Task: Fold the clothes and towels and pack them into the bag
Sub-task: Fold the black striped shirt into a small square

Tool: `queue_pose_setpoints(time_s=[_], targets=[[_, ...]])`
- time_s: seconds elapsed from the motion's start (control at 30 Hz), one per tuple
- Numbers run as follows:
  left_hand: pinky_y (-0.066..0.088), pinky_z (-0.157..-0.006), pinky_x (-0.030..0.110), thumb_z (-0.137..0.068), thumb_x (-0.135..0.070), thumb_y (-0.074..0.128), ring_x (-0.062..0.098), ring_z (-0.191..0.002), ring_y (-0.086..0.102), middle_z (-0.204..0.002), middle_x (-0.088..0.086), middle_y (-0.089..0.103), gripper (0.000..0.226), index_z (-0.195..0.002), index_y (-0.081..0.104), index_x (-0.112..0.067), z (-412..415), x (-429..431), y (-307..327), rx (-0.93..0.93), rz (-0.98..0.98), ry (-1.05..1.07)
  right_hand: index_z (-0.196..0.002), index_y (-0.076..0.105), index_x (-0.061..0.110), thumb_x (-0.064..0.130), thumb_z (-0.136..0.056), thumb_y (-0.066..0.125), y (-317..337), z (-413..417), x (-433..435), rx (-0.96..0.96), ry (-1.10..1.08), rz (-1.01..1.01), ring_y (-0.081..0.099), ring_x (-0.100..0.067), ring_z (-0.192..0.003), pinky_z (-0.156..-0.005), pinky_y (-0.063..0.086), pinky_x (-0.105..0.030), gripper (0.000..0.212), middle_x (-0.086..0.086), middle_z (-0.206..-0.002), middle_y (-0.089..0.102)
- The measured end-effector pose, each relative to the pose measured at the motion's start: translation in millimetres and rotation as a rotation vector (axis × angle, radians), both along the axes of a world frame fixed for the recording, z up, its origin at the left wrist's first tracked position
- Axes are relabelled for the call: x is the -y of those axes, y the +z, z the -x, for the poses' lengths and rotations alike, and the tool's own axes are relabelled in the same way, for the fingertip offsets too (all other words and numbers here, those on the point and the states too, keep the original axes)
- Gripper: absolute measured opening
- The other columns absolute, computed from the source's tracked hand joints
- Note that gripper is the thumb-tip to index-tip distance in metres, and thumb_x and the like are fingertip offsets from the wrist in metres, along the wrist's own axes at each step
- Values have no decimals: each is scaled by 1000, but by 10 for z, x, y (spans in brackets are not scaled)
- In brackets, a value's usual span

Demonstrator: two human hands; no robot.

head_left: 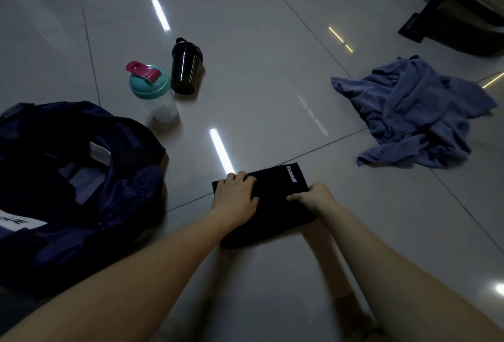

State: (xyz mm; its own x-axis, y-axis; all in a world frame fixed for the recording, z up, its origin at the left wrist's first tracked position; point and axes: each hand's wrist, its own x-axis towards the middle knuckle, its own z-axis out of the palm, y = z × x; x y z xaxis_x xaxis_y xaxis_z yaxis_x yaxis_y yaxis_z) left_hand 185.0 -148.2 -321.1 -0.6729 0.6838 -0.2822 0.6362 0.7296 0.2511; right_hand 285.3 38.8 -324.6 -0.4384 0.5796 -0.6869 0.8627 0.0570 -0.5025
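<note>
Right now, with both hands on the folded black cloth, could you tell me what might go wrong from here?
1. The black cloth, held by the left hand and right hand, may unfold when lifted toward the bag.
2. Its sagging mouth could snag the bundle.
3. A wide swing might topple the teal-lidded shaker standing beside the bag.

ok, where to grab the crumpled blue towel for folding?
Probably pinch the blue towel by its loose far-left corner, coming from the left. That corner lies flat and free on the tiled floor, whereas the middle is bunched in folds.
</note>
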Motion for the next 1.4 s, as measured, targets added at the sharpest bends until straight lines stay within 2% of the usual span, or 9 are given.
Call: queue_pose_setpoints(time_s=[0.17,0.37,0.57,0.73,0.83,0.93,1.1,1.27,1.4], targets=[[42,-96,40,-86,-48,65,27,-118,53,-124,4,55,49,-126,56,-21,342,-218,144,139,90,57,-106,68,-1,-1,-80,76,163,-64,95,-163,5,242,71,-23,-75,-63,57,-28,27,-10,-87,73],[48,-83,23,-78,-14,75,19,-111,59,-141,5,53,102,-160,17,-26,549,-513,457,849,-170,190,-111,67,17,-4,-80,72,474,52,-34,-338,371,241,71,-19,-94,-84,55,-32,38,-9,-105,74],[52,-102,34,-73,-7,81,28,-112,69,-113,12,75,41,-114,73,-6,784,-343,603,1085,-258,223,-102,75,15,14,-76,85,940,182,-266,-290,492,152,74,-19,-88,-76,56,-31,28,-6,-96,77],[52,-101,33,-81,-12,80,26,-109,71,-111,11,76,32,-112,75,-7,843,-335,979,1013,-413,201,-80,72,9,10,-77,84,1337,210,-351,-272,511,131,68,-10,-61,-54,47,-22,12,2,-68,71],[56,-93,30,-81,-3,79,27,-105,72,-110,14,75,37,-117,70,-7,822,-313,1222,871,-659,198,-66,61,11,9,-78,81,1487,336,-356,-404,498,-145,46,-10,-46,-51,33,-27,24,3,-53,50],[58,-88,30,-84,-4,77,21,-100,73,-106,13,75,33,-115,67,-6,819,-250,1400,660,-843,156,-77,65,11,13,-80,75,1571,425,-309,-577,586,-508,55,-21,-63,-59,41,-36,11,-2,-69,58],[48,-69,25,-80,-24,73,11,-82,63,-87,-10,67,20,-96,62,-25,555,44,1124,98,-631,12,-95,61,17,13,-80,67,1278,265,59,-502,750,-888,62,-34,-77,-59,39,-33,18,-9,-86,68],[51,-67,36,-72,-28,71,25,-78,64,-83,-1,67,21,-92,65,-24,122,474,413,58,-350,-190,-107,54,17,14,-76,70,645,-186,466,-268,1025,-866,65,-37,-86,-69,50,-40,35,-11,-91,68],[50,-65,32,-76,-42,66,14,-76,61,-83,-9,65,18,-86,61,-28,11,607,269,153,-241,-256,-114,51,20,20,-84,64,399,-437,580,-224,1140,-713,63,-32,-98,-75,47,-37,32,-7,-105,67]])
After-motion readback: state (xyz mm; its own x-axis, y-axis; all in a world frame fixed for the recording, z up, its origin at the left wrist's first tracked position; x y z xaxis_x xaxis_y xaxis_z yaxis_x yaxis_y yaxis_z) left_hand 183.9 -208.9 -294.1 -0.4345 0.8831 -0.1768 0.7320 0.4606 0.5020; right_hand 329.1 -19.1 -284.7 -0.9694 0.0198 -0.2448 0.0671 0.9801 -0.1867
